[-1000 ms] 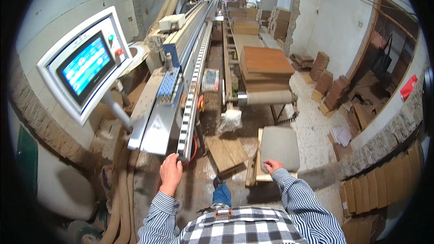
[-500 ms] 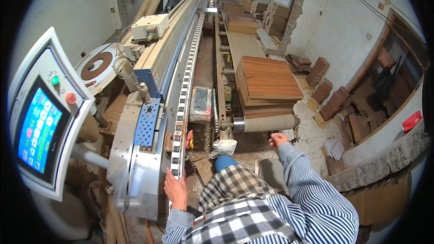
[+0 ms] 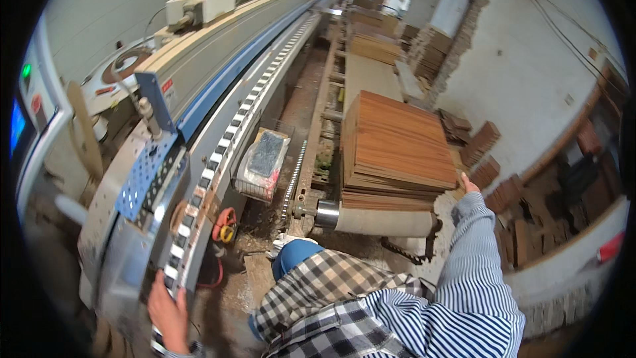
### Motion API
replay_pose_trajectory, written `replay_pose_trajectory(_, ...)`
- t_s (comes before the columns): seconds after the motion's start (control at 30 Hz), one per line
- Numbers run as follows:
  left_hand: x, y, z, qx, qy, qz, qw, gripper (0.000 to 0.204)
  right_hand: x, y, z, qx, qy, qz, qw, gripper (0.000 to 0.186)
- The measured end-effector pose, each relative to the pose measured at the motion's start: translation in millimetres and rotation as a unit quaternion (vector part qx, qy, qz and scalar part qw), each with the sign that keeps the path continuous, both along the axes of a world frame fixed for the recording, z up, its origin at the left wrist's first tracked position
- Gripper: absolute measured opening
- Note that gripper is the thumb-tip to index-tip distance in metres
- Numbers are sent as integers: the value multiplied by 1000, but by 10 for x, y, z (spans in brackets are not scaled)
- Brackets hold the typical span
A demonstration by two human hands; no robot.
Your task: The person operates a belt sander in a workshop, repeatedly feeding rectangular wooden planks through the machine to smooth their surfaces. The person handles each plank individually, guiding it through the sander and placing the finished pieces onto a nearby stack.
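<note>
My left hand (image 3: 169,315) rests at the near end of the machine's black-and-white chain track (image 3: 216,157), with its thumb and fingers apart and nothing seen in them. Stretched far out, my right arm brings my right hand (image 3: 469,184) to the near right corner of a stack of reddish-brown wood-grain panels (image 3: 404,139). Most of that hand's fingers are small or hidden, so their grip on the panels does not show. The stack lies on a roller conveyor belt (image 3: 384,222), its top panels slightly out of line with those below.
Left of the track runs a long edge-banding machine (image 3: 225,33) with a perforated blue plate (image 3: 146,172). A control screen (image 3: 18,126) stands at the far left. Between machine and conveyor hang a wrapped bundle (image 3: 263,162) and orange-handled tool (image 3: 225,225). More panels (image 3: 374,46) lie farther back.
My right hand has reached forward and right to the panel stack's corner. My left hand stays by the track's near end. The view has turned and tilted, pushing the control screen toward the left rim.
</note>
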State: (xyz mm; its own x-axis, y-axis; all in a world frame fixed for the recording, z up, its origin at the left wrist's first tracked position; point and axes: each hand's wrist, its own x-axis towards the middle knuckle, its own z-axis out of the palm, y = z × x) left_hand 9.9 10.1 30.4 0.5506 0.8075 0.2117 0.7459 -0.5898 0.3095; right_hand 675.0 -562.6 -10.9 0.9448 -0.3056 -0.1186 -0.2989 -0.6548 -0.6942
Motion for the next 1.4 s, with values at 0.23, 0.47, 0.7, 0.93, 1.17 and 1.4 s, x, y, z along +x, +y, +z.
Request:
replay_pose_trajectory(0.23,230,7,143,14,-11,42,999,38,18,-3,-93,197,50,81,976,60)
replay_pose_trajectory(0.47,-17,-100,184,-6,14,271,962,57,-360,-311,3,465,53,121,876,42)
replay_pose_trajectory(0.7,-44,-3,98,-56,124,253,958,71,-1178,-473,-159,540,55,124,830,39)
replay_pose_trajectory(0.93,-57,-118,87,5,78,244,967,67,-1684,397,40,541,31,357,761,49)
replay_pose_trajectory(1.17,-29,-41,64,26,76,257,963,65,-2516,2675,98,606,314,426,594,50)
replay_pose_trajectory(1.4,-96,-66,42,39,69,258,963,60,-3655,3935,73,564,384,510,524,40)
